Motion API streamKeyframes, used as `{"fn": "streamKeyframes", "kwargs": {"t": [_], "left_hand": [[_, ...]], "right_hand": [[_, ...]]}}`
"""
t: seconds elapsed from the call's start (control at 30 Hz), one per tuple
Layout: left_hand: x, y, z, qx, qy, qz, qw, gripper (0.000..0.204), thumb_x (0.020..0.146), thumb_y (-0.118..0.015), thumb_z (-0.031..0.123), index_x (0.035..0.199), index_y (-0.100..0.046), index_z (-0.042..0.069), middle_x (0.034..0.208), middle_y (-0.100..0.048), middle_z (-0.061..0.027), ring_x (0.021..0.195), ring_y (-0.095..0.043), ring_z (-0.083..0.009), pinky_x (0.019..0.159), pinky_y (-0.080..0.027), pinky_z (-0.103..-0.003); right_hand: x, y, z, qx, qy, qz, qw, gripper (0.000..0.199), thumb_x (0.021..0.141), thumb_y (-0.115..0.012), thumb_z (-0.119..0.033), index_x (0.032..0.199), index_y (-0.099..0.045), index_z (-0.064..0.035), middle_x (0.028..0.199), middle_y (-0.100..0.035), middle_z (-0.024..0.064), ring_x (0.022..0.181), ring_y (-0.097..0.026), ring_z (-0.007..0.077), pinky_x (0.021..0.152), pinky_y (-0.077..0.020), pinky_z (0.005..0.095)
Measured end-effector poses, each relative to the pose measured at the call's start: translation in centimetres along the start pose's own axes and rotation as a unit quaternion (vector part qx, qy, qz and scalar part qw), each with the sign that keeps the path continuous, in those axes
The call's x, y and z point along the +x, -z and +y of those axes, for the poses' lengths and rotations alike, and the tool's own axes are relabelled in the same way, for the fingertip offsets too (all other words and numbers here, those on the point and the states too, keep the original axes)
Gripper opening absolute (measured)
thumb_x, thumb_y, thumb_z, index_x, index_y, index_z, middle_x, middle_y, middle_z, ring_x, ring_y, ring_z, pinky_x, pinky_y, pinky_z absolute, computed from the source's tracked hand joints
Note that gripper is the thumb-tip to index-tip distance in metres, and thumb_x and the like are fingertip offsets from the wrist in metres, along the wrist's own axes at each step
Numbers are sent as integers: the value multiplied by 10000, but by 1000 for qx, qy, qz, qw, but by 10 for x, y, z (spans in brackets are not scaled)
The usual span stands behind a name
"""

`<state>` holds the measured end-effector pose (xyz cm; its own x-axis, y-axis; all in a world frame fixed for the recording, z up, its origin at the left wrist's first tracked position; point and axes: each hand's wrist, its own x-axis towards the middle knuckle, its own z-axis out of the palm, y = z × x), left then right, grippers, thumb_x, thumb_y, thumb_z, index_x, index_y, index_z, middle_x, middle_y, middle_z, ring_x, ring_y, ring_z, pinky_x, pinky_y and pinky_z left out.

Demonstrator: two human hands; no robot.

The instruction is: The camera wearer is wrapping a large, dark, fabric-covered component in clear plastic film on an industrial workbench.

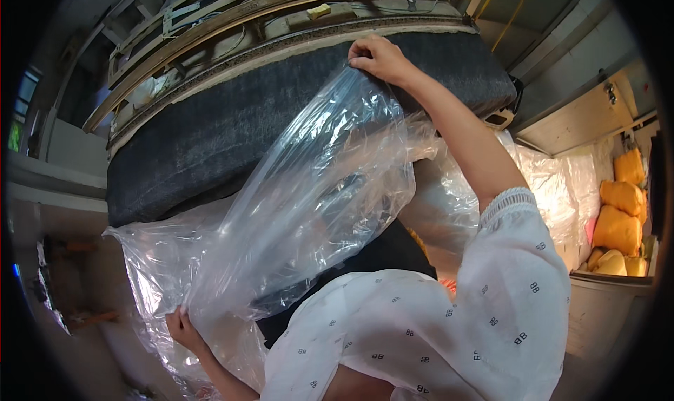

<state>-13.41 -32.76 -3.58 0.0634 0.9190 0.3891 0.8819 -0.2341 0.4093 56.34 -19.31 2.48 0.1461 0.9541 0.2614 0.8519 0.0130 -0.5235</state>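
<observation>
A large sheet of clear plastic film [302, 183] is stretched between my hands, slanting from lower left to upper right. My right hand [377, 55] pinches its upper corner above a long dark padded surface [210, 127]. Low at the left, my left hand [184, 329] grips another edge of the film, fingers closed on it. The film is creased and shiny, and part of it hangs down over the near side of the padded surface. Whether it is a single sheet or a bag I cannot tell.
Behind the padded surface runs a wooden frame [281, 8] with a small yellow block [319, 11] on it. More clear plastic [554, 190] lies at the right. Beyond it, several orange-yellow bundles [621, 215] are stacked in a container.
</observation>
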Motion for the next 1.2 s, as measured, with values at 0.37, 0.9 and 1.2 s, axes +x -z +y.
{"fn": "streamKeyframes", "kwargs": {"t": [0.37, 0.9, 1.2], "left_hand": [[279, -64, 51, -303, 69, 158, 937, 317, 913, -494, 273, 1061, -585, 8, 994, -600, -62, 935, -542, -171, 855, -407, -282], [412, -193, 98, -201, 38, 87, 975, 337, 826, -613, 345, 952, -669, 37, 851, -654, -48, 790, -570, -114, 746, -418, -229], [420, -203, 73, -90, 31, 98, 991, 366, 809, -614, 378, 792, -553, 17, 738, -526, -51, 699, -488, -177, 694, -404, -281]], "right_hand": [[30, 27, 18, 159, -90, 396, 900, 175, 816, -575, -178, 890, -516, -30, 805, -624, 116, 732, -595, 214, 642, -451, 335], [33, 23, 82, 66, -192, 369, 907, 234, 733, -646, -247, 778, -611, -20, 787, -612, 107, 746, -587, 258, 688, -448, 353], [34, 18, 93, -61, -240, 405, 880, 339, 723, -643, -286, 871, -446, -53, 949, -467, 135, 897, -488, 331, 768, -388, 426]]}}
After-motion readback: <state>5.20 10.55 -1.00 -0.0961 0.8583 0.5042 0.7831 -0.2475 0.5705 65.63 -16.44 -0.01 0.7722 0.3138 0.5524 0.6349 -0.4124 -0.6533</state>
